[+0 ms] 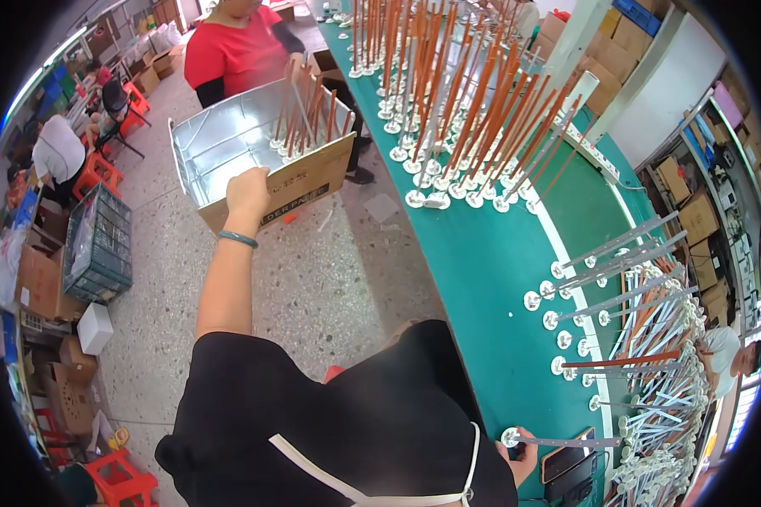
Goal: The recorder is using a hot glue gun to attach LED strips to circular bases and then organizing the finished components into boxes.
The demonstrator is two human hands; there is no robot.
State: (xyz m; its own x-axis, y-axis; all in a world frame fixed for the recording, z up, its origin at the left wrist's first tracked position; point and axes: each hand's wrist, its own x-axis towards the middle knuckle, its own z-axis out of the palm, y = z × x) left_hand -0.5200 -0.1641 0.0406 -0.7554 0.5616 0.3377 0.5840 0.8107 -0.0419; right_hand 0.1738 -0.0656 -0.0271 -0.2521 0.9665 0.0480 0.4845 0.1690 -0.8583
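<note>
At the green table (482,296)'s nr end, my R hand (522,460) has fingers pinched on a grey strip (577,442) by its white disc (510,437); phone (558,461) just beside. A pile of loose strips (655,380) runs along the table's R side. L of the table, my L hand (249,194) is clamped on the silver-lined box (317,177)'s rim; disc-footed rods (296,127) stand inside. More uprights (473,127) crowd the table's far end; co-worker in red (228,51) stands L of it, behind the box.

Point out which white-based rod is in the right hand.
The grey rod by the flat dark device, held near its round white base by the right hand; the other rods are clear of that hand.
</note>
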